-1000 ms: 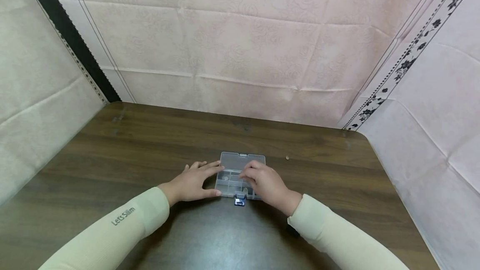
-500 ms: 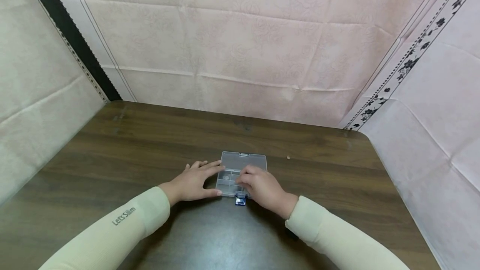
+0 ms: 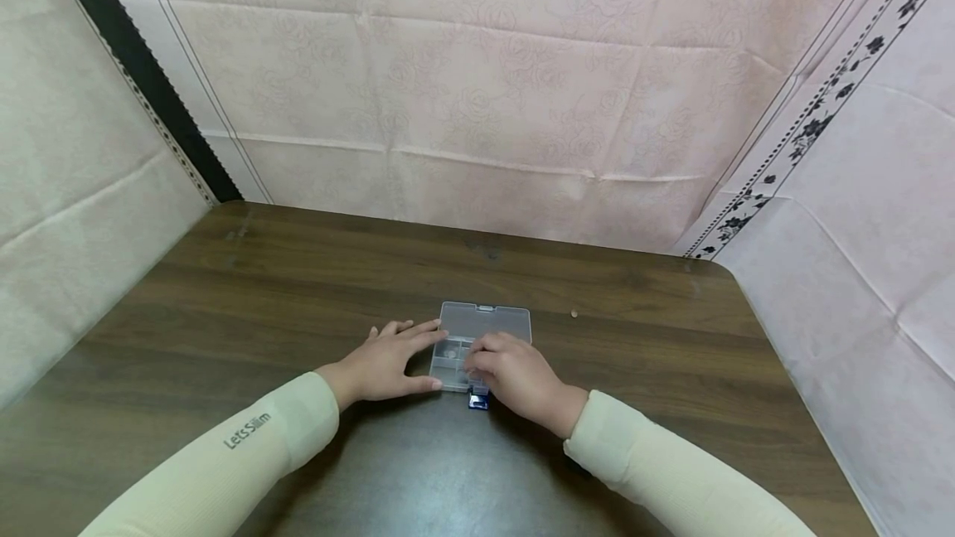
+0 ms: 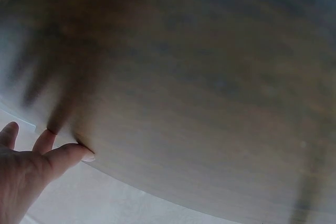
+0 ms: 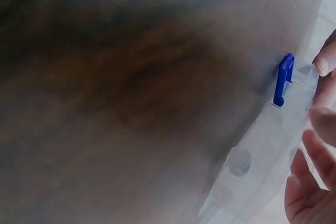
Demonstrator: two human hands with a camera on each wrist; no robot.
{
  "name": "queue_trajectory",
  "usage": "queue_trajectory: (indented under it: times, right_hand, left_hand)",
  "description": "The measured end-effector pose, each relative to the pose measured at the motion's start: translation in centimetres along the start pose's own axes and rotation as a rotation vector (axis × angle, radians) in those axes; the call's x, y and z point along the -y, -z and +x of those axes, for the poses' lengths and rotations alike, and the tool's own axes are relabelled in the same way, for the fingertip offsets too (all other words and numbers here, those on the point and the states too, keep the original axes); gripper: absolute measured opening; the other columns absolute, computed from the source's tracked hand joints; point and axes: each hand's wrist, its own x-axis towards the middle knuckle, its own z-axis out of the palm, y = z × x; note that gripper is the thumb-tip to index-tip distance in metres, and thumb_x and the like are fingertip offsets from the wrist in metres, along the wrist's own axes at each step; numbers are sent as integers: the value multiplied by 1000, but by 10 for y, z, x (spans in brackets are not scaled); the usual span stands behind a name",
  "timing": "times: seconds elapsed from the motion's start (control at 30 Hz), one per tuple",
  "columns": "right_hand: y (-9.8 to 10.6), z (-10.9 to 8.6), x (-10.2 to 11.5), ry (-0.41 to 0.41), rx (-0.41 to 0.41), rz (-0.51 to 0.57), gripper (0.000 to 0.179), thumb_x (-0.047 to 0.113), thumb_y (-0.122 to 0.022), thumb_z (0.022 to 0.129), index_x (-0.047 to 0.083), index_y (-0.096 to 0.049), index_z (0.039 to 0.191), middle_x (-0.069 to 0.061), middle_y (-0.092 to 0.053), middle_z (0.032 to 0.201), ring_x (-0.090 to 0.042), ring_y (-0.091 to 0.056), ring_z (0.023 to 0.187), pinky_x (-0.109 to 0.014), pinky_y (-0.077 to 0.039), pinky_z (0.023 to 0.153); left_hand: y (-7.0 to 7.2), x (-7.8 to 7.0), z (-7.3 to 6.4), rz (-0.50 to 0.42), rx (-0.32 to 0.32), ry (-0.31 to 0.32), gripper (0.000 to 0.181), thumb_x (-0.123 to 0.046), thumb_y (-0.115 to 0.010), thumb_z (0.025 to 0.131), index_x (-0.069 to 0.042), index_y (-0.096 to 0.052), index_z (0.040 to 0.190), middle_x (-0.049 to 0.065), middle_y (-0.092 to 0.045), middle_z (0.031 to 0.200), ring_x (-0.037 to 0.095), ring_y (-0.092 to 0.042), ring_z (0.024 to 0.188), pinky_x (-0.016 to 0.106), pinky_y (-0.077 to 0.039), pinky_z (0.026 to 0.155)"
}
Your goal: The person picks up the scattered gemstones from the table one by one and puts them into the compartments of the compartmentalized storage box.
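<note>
A clear plastic compartment box [image 3: 485, 320] lies on the table with its lid laid back. At its front edge a blue latch [image 3: 478, 402] hangs down, also plain in the right wrist view. My left hand [image 3: 382, 365] lies spread at the box's left end, thumb and fingertips touching the edge. Over the right-hand compartments is my right hand [image 3: 516, 371], its fingers bent down into the box; I cannot tell if they pinch anything. It hides the box's right part. A small pale piece [image 3: 452, 353] lies in a left compartment.
One tiny tan piece [image 3: 574, 314] lies on the brown wooden table [image 3: 336, 272], behind and right of the box. Pale cloth [image 3: 477, 106] walls in the table at the back and both sides.
My right hand has shifted a little left across the compartments and now partly covers the latch area. My left hand stays at the box's left end.
</note>
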Motion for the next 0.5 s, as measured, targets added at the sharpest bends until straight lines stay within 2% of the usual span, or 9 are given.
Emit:
queue_trajectory:
  times: [0.13, 0.27, 0.5]
  right_hand:
    - [0, -1, 0, -24, 15, -15, 24, 21, -73, 87, 15, -73, 111, -3, -65, 119, -21, -58, 111, -39, -50, 92]
    - [2, -3, 0, -56, 26, -35, 38, 31, -72, 88, 16, -68, 123, -6, -57, 133, -26, -49, 127, -48, -43, 101]
    - [9, -7, -4, -121, 19, -41, 49, 41, -65, 91, 17, -59, 134, -5, -48, 144, -28, -42, 135, -53, -36, 106]
  left_hand:
    - [0, 0, 0, -1, 8, 0, 74, -62, -60, 86, -29, -39, 148, -6, -28, 158, 39, -28, 140, 75, -19, 100]
    - [0, 1, 0, 3, 13, 4, 74, -63, -59, 86, -29, -39, 149, -6, -28, 158, 39, -27, 140, 75, -19, 101]
    - [1, 0, 0, 4, 15, 4, 75, -63, -59, 86, -29, -39, 149, -5, -28, 158, 40, -27, 140, 76, -18, 101]
